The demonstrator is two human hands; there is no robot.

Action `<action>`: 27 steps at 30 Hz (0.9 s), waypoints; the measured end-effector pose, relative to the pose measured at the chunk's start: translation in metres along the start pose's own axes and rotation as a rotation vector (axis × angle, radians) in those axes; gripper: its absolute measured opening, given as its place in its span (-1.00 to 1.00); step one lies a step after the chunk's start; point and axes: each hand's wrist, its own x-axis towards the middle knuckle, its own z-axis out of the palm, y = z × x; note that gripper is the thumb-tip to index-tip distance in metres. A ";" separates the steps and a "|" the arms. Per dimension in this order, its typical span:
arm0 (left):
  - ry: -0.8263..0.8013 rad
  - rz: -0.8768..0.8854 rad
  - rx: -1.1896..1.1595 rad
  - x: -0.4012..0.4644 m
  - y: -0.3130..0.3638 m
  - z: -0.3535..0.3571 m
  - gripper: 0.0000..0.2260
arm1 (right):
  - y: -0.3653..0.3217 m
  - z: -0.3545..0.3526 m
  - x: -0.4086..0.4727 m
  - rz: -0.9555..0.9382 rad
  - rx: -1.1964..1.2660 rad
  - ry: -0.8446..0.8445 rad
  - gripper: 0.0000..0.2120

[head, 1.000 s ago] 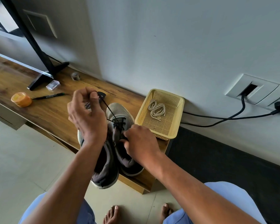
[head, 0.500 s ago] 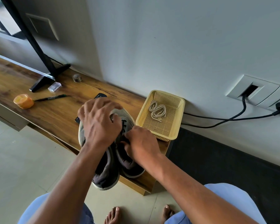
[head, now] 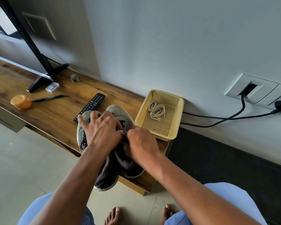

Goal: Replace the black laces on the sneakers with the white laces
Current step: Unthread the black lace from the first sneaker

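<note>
The pair of grey mesh sneakers (head: 118,114) sits at the near edge of the long wooden desk (head: 52,111), black laces (head: 83,140) not fully out. The left hand (head: 102,129) rests spread over the eyelets; the right hand (head: 139,142) curls there, its grip hidden. The coiled white laces (head: 156,110) lie untouched in the yellow perforated plastic basket (head: 178,120) just right.

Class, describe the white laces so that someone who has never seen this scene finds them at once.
Look along the wooden shelf to its right end, where a yellow mesh basket stands beside the sneakers. The white laces lie coiled inside it, the only thing in the basket, pale and loose.
</note>
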 end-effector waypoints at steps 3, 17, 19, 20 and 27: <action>0.010 0.000 -0.047 0.000 0.001 0.004 -0.90 | -0.001 -0.002 0.000 -0.005 -0.026 -0.018 -0.91; 0.365 -0.280 -0.622 0.004 -0.007 -0.020 -0.91 | 0.017 0.013 0.006 0.009 0.068 0.047 -0.66; 0.411 -0.346 -0.694 0.005 -0.015 -0.024 -0.90 | 0.022 0.010 0.010 0.056 0.134 0.025 -0.59; 0.431 -0.374 -0.741 0.005 -0.019 -0.026 -0.91 | 0.024 0.009 0.012 0.073 0.181 0.014 -0.58; 0.483 -0.124 -0.966 0.001 -0.014 -0.034 -0.94 | 0.020 0.008 0.027 0.195 0.508 0.051 -0.58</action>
